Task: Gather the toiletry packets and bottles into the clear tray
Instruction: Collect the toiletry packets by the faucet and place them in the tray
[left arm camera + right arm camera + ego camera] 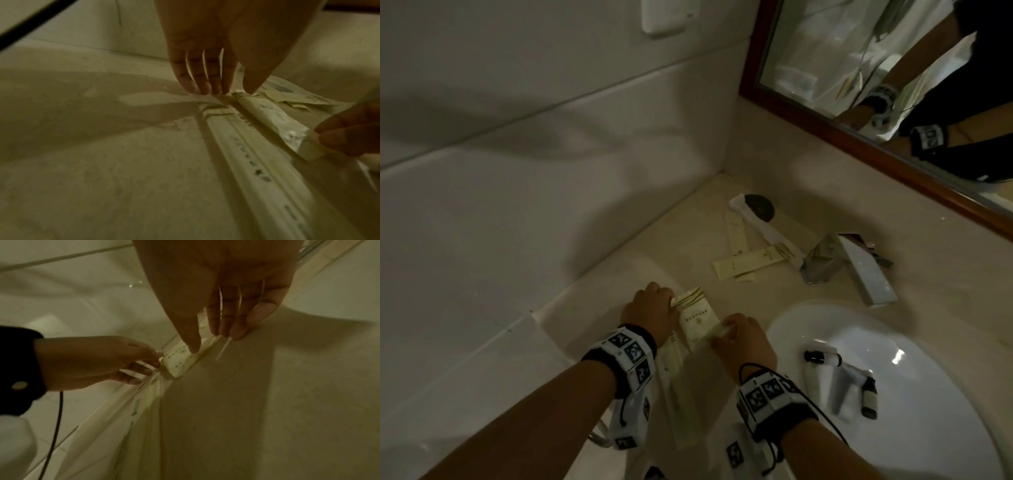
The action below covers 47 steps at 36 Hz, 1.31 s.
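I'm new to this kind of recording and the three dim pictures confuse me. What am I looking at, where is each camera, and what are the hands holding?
There is no machine here: a person works with two bare hands, wearing bands with black-and-white markers on both wrists. The wide picture comes from a camera on the person's head, looking down at a bathroom counter. The other two come from cameras on each wrist, looking along the fingers.

The left hand and the right hand each pinch one end of a cream packet, low over the counter. A longer packet lies under it. More loose packets lie farther back beside the faucet. In the white sink lie small bottles and another wrapper. Whether the long packets already sit in a clear tray is too dim to tell.
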### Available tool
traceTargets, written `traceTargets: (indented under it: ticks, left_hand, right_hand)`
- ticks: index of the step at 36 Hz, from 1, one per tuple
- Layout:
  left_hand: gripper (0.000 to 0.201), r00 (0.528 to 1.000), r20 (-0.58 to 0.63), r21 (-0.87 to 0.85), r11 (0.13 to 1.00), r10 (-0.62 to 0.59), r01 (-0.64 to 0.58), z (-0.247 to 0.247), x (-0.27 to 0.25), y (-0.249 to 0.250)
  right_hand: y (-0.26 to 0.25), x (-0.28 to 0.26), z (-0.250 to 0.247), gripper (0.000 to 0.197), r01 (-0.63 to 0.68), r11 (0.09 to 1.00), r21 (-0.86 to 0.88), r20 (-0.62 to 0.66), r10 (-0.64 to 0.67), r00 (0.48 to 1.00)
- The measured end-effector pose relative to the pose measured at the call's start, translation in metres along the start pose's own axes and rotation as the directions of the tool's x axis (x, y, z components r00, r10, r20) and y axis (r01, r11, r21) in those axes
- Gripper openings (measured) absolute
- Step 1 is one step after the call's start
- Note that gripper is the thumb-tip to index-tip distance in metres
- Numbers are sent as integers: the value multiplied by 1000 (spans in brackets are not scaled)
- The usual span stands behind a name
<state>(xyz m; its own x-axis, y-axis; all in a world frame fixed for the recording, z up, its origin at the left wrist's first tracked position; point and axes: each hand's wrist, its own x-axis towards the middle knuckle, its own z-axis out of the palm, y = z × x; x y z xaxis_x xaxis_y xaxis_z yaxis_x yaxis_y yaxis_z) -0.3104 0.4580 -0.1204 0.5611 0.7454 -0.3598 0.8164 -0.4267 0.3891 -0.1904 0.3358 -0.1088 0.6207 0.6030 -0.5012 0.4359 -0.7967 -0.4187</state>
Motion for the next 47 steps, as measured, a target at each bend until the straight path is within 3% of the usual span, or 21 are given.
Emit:
traceTargets:
  ticks: [7, 16, 24, 27, 31, 37, 47]
  left_hand:
    - [20, 997, -64, -41, 998, 37, -40, -3, 4, 6]
    - [14, 991, -99, -260, 959, 87, -110, -9, 0, 16]
    - [11, 981, -167, -339, 928, 100, -152, -12, -8, 26]
    - [8, 982, -163, -341, 928, 98, -150, -13, -13, 33]
    - [11, 985, -124, -342, 927, 117, -153, -9, -22, 47]
    - [12, 980, -72, -315, 928, 186, -200, 7, -38, 87]
    - [5, 944, 3, -348, 885, 330, -308, 46, -71, 171]
  right_hand:
    - [0, 7, 4, 29, 12, 1000, 13, 17, -12, 1000]
    - [-1, 8, 8, 46, 58, 997, 54, 46, -60, 997]
    - [9, 9, -1, 11, 92, 995, 24, 102, -94, 990]
    - [15, 8, -9, 9, 45, 994, 99, 100, -55, 993]
    - [30, 0, -21, 14, -56, 961, 271, 47, 45, 998]
    - [69, -20, -47, 18, -99, 889, 447, -47, 134, 990]
    - [152, -67, -89, 33, -115, 841, 528, -221, 266, 938]
